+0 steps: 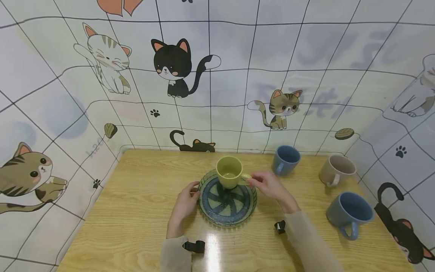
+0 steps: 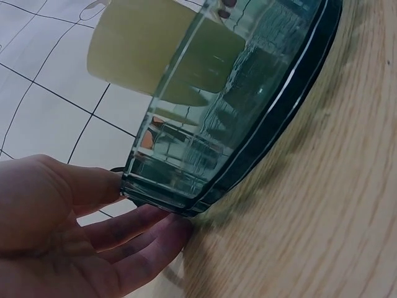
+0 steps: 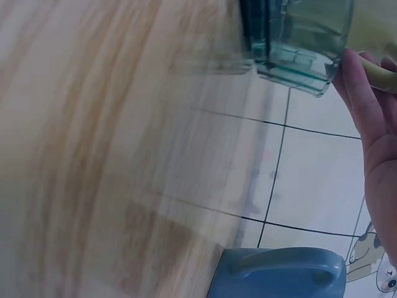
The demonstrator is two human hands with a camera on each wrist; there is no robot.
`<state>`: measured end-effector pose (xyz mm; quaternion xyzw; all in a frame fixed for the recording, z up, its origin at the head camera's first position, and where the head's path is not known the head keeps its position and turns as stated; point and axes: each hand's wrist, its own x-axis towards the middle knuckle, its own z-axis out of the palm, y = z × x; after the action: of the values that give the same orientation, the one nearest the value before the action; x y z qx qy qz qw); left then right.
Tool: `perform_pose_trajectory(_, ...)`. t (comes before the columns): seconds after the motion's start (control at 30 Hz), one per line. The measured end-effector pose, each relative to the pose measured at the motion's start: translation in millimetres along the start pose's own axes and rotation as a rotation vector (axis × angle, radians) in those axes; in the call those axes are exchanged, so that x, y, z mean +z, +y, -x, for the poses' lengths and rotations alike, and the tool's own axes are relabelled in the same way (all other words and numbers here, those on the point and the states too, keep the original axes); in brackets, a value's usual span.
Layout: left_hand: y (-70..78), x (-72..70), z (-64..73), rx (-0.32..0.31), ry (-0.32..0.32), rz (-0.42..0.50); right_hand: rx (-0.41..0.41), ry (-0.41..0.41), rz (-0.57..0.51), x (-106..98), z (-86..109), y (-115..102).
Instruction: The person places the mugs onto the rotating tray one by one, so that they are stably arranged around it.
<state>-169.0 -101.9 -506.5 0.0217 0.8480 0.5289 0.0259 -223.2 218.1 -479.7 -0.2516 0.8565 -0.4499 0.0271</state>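
Observation:
A round blue-green glass dish (image 1: 227,206) with a fluted rim and a pinwheel pattern sits on the table. My left hand (image 1: 186,200) holds its left edge. In the left wrist view the thumb (image 2: 93,186) lies at the rim and the fingers (image 2: 149,248) curl against the outer side. The yellow-green mug (image 1: 229,172) is over the far part of the dish, upright with its handle to the right. My right hand (image 1: 266,185) pinches that handle. In the right wrist view, the fingers (image 3: 365,108) are close beside the dish wall.
To the right stand a small blue mug (image 1: 286,160), a beige mug (image 1: 337,170) and a larger blue mug (image 1: 350,215). Behind the wooden table (image 1: 136,211) rises a wall covering (image 1: 231,87) with cartoon cats.

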Motion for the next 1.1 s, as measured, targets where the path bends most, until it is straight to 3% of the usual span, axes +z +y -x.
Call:
perform_pose_trajectory(0.37, -0.6, 1.3, 1.2, -0.005, 0.006, -0.016, -0.026, -0.076, -0.032, -5.1, -18.4, 13.4)
perform_pose_trajectory(0.53, 0.3, 2.0, 0.3, 0.009, -0.002, -0.016, 0.037, -0.093, -0.109, -7.6, -25.9, 17.2)
perform_pose_trajectory(0.93, -1.5, 1.9, 0.1, 0.02, 0.004, -0.022, 0.063, -0.11, -0.293, -7.8, -42.6, 26.4)
perform_pose_trajectory(1.1, -1.4, 1.2, 0.0, 0.025, 0.006, -0.02, 0.035, -0.103, -0.367, -5.0, -45.3, 30.2)
